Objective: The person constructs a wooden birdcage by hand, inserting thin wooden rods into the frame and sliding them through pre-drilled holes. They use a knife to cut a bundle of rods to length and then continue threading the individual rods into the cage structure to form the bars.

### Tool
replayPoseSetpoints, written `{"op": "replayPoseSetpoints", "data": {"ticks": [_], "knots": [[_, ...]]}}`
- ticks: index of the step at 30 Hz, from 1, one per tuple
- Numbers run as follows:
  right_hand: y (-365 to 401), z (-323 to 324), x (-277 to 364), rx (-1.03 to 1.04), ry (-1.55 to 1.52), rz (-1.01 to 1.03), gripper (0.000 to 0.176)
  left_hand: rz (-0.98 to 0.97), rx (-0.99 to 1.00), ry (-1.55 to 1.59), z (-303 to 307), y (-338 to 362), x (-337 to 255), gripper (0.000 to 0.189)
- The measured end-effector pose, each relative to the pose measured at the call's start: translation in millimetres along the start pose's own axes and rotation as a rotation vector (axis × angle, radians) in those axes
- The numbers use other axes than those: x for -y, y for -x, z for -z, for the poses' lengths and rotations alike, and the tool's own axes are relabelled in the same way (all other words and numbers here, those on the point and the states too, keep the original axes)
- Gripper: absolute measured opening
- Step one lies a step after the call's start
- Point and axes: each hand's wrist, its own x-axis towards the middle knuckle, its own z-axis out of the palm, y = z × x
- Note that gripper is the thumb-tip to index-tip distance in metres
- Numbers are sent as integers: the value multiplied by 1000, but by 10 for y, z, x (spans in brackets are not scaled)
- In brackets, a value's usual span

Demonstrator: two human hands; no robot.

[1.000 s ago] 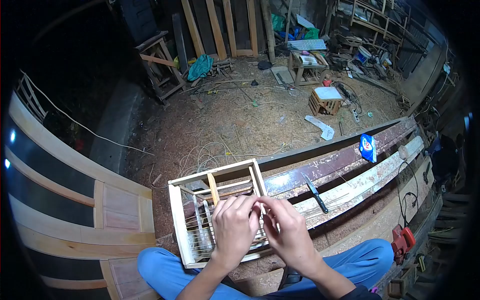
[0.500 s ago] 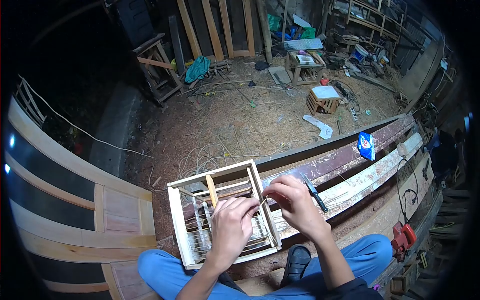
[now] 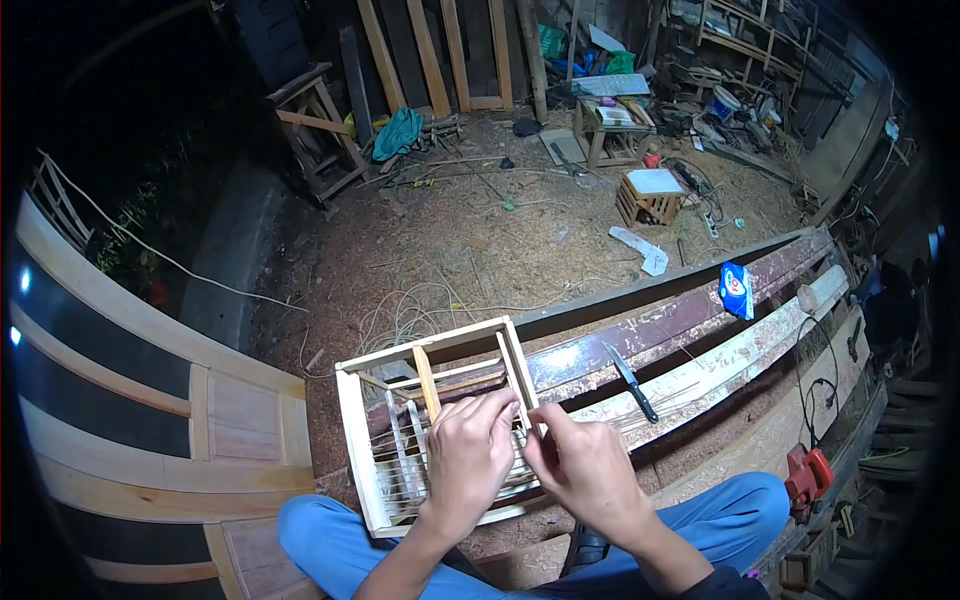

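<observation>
A wooden frame box (image 3: 352, 440) with thin parallel sticks (image 3: 392, 480) across its lower part lies tilted before my knees. My left hand (image 3: 468, 450) is over the box near its right side, thumb and fingers pinched together on a thin pale stick, mostly hidden. Close beside it, my right hand (image 3: 588, 465) is closed at the box's right rail, its fingertips bent inward; what they hold is hidden. A knife (image 3: 632, 384) with a black handle lies on the planks just beyond my right hand.
Long weathered planks (image 3: 720, 365) run to the right, bearing a blue packet (image 3: 735, 291). A red power tool (image 3: 808, 477) with a cord is at the right. Panelled woodwork (image 3: 245, 420) stands left. Ahead, coiled strands (image 3: 405, 312) and a slatted crate (image 3: 650, 197) rest on the shavings-covered ground.
My right hand has moved down and turned, and its fingers are lower beside the left hand. The pale stick seen between my hands is now mostly hidden. My left hand has barely shifted.
</observation>
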Motion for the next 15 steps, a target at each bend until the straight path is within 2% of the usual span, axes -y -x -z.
{"op": "replayPoseSetpoints", "data": {"ticks": [1,3,7,9,10,15], "knots": [[15,-28,11,14,25,-59,12,-20,-8,-8,-1,-1,5,14],[16,-30,-28,-1,22,-48,15,-38,-15,-14,-1,-3,10,14],[-93,148,-142,-77,65,40,16,-46,-12,28,37,-5,18,14],[-163,182,-259,-159,165,188,21,-74,7,21,64,-10,3,14],[-174,191,-274,-119,113,148,27,-48,10,35,70,-5,-11,14],[-236,171,-371,-74,-20,113,24,-24,0,46,59,9,5,14]]}}
